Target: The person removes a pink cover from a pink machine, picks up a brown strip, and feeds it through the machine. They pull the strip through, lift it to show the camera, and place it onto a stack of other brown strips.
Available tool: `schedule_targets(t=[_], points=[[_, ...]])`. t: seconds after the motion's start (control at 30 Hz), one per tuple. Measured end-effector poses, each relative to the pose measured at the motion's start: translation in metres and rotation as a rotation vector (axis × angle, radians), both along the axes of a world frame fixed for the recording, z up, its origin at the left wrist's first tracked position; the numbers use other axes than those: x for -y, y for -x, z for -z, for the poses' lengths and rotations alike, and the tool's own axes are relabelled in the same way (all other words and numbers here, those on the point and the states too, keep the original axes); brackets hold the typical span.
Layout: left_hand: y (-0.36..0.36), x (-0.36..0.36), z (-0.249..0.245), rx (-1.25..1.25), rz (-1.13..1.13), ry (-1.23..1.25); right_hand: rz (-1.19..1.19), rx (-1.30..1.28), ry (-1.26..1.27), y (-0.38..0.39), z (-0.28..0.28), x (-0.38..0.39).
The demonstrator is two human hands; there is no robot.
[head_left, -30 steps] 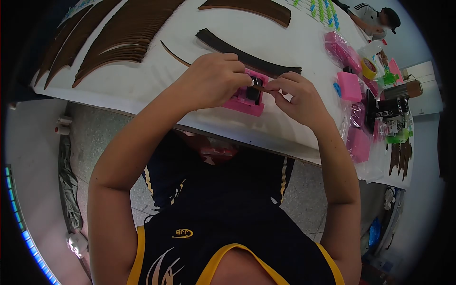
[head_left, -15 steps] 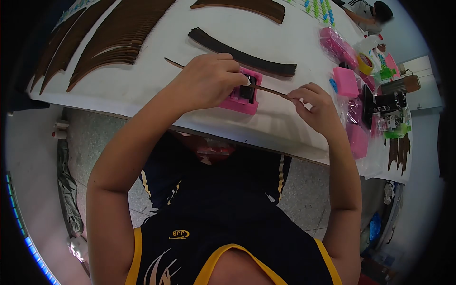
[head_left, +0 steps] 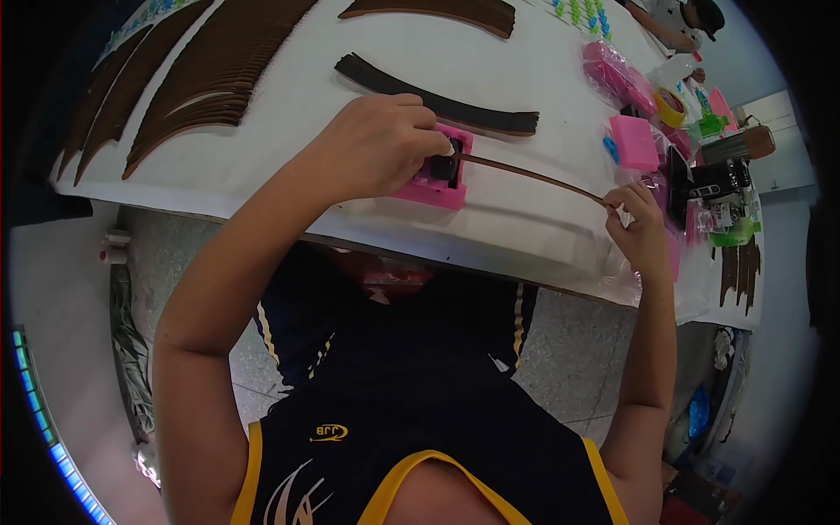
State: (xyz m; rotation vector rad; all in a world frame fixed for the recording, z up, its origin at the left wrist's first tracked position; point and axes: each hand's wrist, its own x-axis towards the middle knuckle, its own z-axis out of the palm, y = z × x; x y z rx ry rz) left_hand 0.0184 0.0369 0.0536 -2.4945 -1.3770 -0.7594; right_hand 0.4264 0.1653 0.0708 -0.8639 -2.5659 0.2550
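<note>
A thin brown strip (head_left: 534, 175) stretches between my two hands over the table. My right hand (head_left: 639, 223) pinches its far right end between thumb and fingers. My left hand (head_left: 385, 144) is closed at the pink holder (head_left: 455, 197), with a small white piece (head_left: 449, 150) at its fingertips where the strip comes out. A black block (head_left: 442, 169) sits in the holder, partly covered by my left hand. Just beyond lies a curved stack of dark strips (head_left: 437, 103).
Fanned brown strips (head_left: 210, 87) cover the left of the table, with another stack (head_left: 437, 10) at the back. To the right are a pink block (head_left: 633, 143), yellow tape (head_left: 670, 107), a brush (head_left: 739, 144) and plastic wrap. A person (head_left: 678, 22) is at the far right.
My right hand has moved right and slightly toward me, drawing out more of the strip. The strip's tail left of my left hand no longer shows. My left hand stays at the holder.
</note>
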Motion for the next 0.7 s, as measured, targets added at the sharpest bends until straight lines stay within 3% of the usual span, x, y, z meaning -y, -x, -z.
schedule_targets(t=[0.37, 0.7], points=[[-0.005, -0.004, -0.006, -0.032, 0.006, 0.03, -0.007, -0.029, -0.084, -0.003, -0.008, -0.003], [-0.033, -0.019, -0.001, 0.311, 0.007, 0.163, 0.009, -0.046, -0.421, 0.008, -0.113, -0.027]])
